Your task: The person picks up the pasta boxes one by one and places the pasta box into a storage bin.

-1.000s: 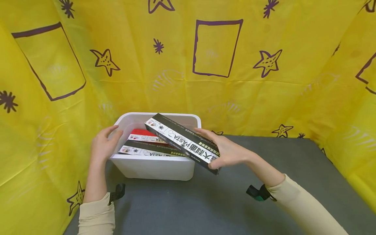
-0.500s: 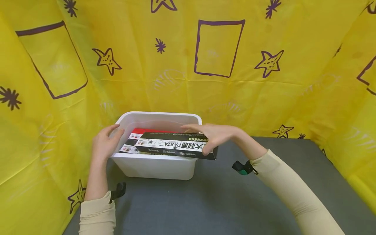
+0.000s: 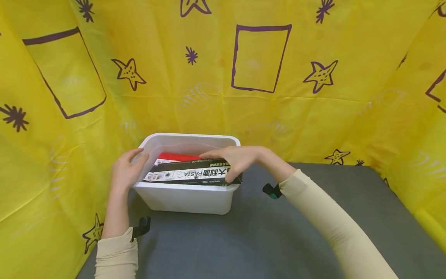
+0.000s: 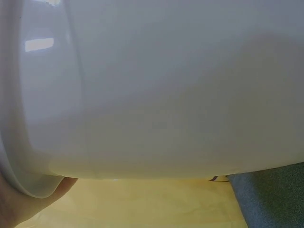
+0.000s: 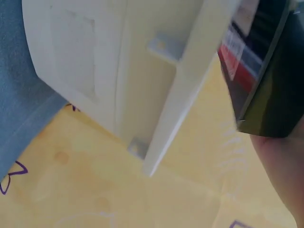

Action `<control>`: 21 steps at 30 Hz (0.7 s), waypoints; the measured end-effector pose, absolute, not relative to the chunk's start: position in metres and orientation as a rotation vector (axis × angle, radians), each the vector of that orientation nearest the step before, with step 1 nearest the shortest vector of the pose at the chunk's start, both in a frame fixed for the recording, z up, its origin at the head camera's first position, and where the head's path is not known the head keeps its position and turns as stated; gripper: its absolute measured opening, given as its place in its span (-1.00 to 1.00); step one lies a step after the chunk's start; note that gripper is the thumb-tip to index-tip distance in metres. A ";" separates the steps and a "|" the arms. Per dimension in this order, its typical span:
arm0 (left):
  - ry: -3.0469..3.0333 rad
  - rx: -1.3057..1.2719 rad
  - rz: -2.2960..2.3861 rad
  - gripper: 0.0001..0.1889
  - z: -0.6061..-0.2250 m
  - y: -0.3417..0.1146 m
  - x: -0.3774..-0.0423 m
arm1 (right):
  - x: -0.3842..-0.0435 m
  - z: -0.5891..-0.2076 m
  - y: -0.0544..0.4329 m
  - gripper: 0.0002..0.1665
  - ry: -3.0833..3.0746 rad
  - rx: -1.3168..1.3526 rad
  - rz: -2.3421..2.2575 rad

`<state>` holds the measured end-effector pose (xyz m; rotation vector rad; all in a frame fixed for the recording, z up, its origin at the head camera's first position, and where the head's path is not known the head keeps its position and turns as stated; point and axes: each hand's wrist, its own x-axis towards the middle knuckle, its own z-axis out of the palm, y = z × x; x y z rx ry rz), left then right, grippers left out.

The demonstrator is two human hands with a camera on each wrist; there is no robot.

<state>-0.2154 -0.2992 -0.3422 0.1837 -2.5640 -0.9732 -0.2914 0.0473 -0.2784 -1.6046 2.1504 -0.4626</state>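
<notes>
A white plastic bin stands on the dark grey table. My left hand holds its left rim, and the left wrist view shows part of that hand at the edge of the bin. My right hand grips the right end of a long black-and-white pasta box, thumb on the near side and fingers across the far side. The box lies lengthwise over the bin's opening, its right end overlapping the right rim. Under and behind it shows a red box. In the right wrist view the black box end is beside the bin's rim.
A yellow curtain with purple starfish and frame drawings rises behind and at both sides. The grey tabletop extends in front of the bin and to its right.
My right hand has brought the pasta box left and down into the bin's opening, turning it from slanted to nearly level, over the other boxes. The left hand stays at the rim.
</notes>
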 end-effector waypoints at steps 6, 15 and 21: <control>-2.553 0.177 -0.976 -0.42 -0.346 -0.295 -0.217 | -0.291 -0.291 0.038 -0.02 2.228 -1.722 -0.552; -2.556 0.177 -0.995 -0.41 -0.345 -0.292 -0.219 | -0.278 -0.310 0.072 -0.24 2.445 -1.647 -0.973; -2.563 0.182 -0.995 -0.40 -0.345 -0.297 -0.217 | -0.264 -0.325 0.103 -0.25 2.656 -1.357 -1.259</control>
